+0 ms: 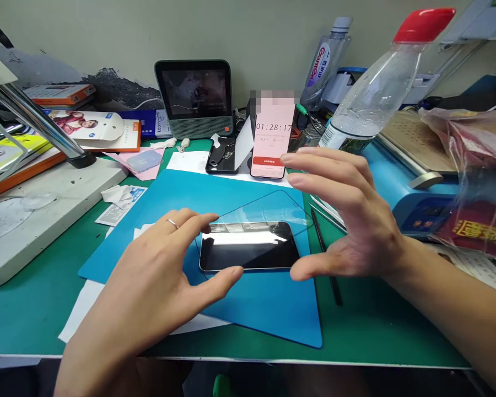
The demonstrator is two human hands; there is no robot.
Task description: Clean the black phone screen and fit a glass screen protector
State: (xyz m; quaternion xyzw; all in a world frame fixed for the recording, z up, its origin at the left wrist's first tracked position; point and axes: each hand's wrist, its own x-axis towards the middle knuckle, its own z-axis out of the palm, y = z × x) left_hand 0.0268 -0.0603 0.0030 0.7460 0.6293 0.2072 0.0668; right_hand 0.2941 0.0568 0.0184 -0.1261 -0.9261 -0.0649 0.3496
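A smartphone [248, 253] with a dark, reflective screen lies flat on the blue mat [273, 309], its long side running left to right. A clear sheet with a thin dark outline, like a screen protector [268, 212], shows behind and around the phone at a slant; whether it lies under or over the phone I cannot tell. My left hand [157, 270], with a ring on one finger, is at the phone's left end, thumb and fingers apart. Past the right end hovers my right hand [347, 220], fingers spread, thumb near the phone's lower right corner. Nothing is held in it.
A second phone [273, 143] showing a timer stands behind the mat, beside a smart display [194, 99]. Right of the mat lie a thin black stick [328, 259] and a blue machine [417, 187]. A red-capped bottle [376, 94] leans there. At left is a white lamp base [53, 209].
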